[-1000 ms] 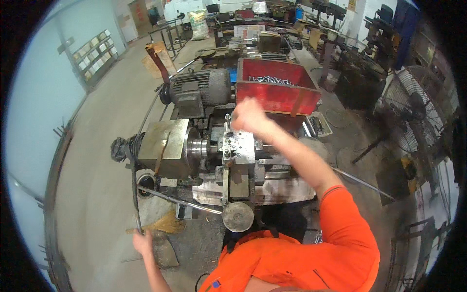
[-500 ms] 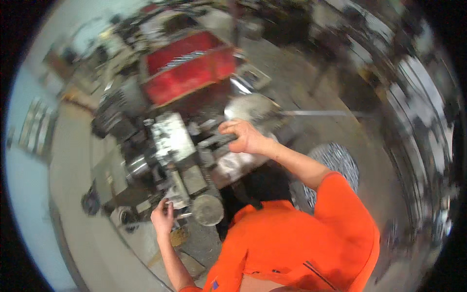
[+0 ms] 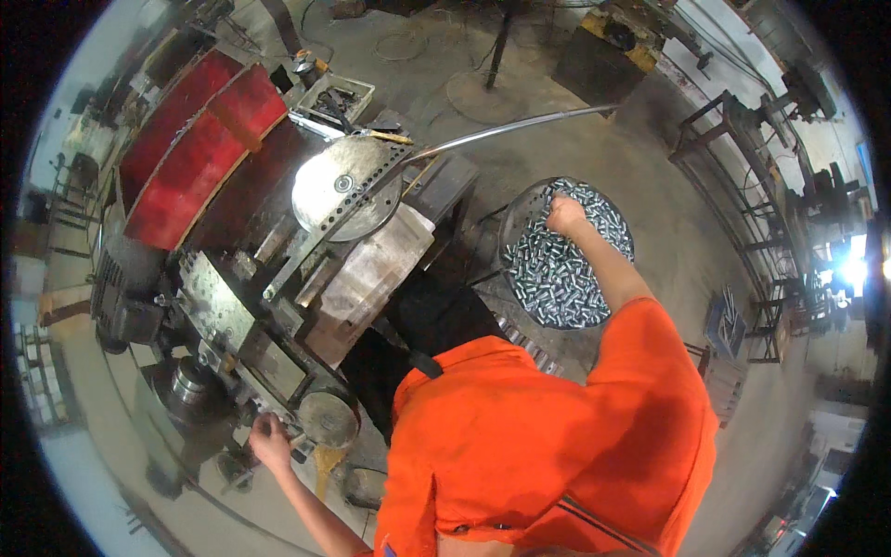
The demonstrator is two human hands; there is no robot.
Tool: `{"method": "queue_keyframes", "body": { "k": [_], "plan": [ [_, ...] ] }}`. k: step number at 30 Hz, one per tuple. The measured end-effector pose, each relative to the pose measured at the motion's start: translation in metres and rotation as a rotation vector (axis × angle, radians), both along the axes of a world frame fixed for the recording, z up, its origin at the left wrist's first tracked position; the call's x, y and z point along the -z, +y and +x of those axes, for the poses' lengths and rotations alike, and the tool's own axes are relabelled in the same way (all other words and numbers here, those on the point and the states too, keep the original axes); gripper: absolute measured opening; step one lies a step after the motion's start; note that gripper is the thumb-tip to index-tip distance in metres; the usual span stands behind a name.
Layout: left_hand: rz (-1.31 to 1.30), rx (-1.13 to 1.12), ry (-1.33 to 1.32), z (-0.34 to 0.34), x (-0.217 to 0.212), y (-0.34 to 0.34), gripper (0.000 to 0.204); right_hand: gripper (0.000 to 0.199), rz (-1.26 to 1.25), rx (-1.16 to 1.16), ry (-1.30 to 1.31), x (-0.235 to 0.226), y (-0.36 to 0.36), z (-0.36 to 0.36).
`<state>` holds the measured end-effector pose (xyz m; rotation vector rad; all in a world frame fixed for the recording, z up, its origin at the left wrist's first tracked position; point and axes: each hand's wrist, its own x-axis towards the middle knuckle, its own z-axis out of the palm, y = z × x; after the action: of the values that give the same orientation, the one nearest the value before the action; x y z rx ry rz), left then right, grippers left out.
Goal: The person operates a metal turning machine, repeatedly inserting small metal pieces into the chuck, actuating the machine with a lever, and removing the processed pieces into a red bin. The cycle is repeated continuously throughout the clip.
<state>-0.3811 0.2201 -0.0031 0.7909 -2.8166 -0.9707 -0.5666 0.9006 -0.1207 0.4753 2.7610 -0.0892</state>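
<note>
My right hand point(image 3: 564, 213) reaches into a round container point(image 3: 509, 227) heaped with small shiny metal cylinders point(image 3: 571, 269). Its fingers are bent down among the cylinders at the far left part of the heap; whatever lies in them is hidden. On the left, my left hand point(image 3: 269, 442) is closed at the front end of a greasy metal machine point(image 3: 218, 302), beside a round metal knob point(image 3: 328, 420). The fingers are curled together, and I cannot make out what they hold. A perforated flat bar point(image 3: 357, 197) crosses a bright round disc point(image 3: 320, 176) on the machine.
A large red bin point(image 3: 200, 162) stands behind the machine at the far left. A long metal rod point(image 3: 520, 123) juts right from the disc. Beyond it are a small parts tray point(image 3: 336, 97) and a stand post point(image 3: 498, 51). Metal racks point(image 3: 742, 153) line the right side.
My right hand has left the machine and moved right to the metal cylinders. My left hand stays at the machine's front end. The whole view has swung to the right.
</note>
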Motion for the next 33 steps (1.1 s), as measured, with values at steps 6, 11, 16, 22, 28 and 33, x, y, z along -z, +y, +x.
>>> {"method": "queue_keyframes", "body": {
  "k": [6,11,16,22,28,33],
  "plan": [
    [0.028,-0.019,0.044,0.011,0.032,-0.033,0.018,0.039,0.178,-0.253,-0.091,0.019,0.001,-0.032],
    [-0.049,-0.057,-0.088,-0.002,-0.007,0.002,0.017,0.035,0.179,-0.298,-0.235,0.026,0.007,-0.047],
    [-0.063,-0.096,-0.115,0.001,-0.004,0.0,0.016,0.036,0.089,-0.295,-0.093,0.039,0.006,-0.059],
    [-0.216,-0.085,-0.141,-0.002,-0.021,0.015,0.02,0.047,0.134,-0.299,-0.067,0.044,0.007,-0.054],
    [-0.287,-0.142,-0.135,0.003,-0.013,0.01,0.021,0.033,0.19,-0.629,-0.119,0.05,-0.009,-0.037],
    [-0.315,-0.141,-0.093,0.007,-0.012,0.009,0.02,0.033,0.131,-0.525,-0.162,0.034,-0.023,-0.031]
  ]
}}
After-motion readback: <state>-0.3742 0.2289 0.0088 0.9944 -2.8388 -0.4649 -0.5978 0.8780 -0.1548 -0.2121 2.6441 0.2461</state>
